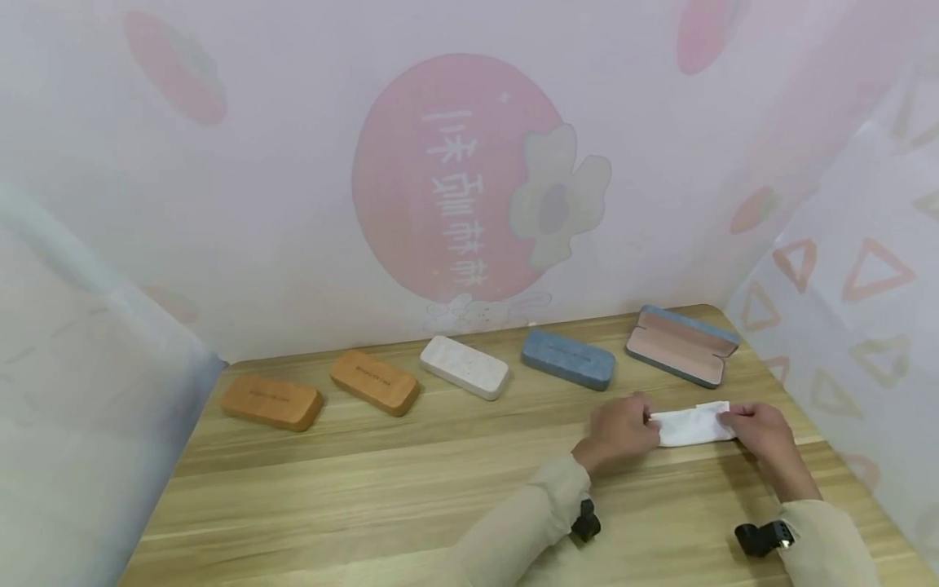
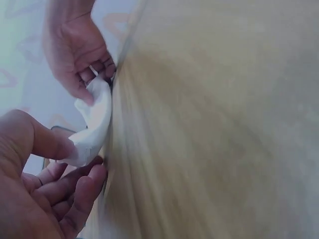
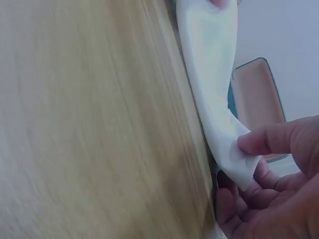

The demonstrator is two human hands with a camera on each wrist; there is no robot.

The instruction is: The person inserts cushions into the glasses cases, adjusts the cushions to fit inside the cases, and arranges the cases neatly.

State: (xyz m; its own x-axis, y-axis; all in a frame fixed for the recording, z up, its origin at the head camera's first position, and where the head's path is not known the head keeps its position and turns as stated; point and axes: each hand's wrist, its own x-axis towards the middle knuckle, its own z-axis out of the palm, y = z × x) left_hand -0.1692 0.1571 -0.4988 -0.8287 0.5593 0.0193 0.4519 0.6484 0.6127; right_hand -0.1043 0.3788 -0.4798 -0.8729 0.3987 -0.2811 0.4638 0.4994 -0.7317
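Note:
A folded white cloth [image 1: 693, 426] stretches between both hands, low over the table's right side. My left hand [image 1: 622, 428] pinches its left end, thumb on top and fingers beneath, as the left wrist view shows. The right end is pinched between thumb and fingers of my right hand [image 1: 764, 436]. In the right wrist view the cloth [image 3: 212, 74] forms a long strip that sags and curves toward the wood. Just behind the hands lies an open glasses case [image 1: 678, 346], blue-grey outside with a pinkish lining, its lid raised at the back.
To the left, in a row along the back, are a closed blue glasses case [image 1: 568, 359], a white one [image 1: 465, 367], and two orange ones, the nearer-centre case [image 1: 375, 381] and the leftmost case [image 1: 271, 402]. Printed curtains surround the wooden table [image 1: 352, 497] at the back and sides.

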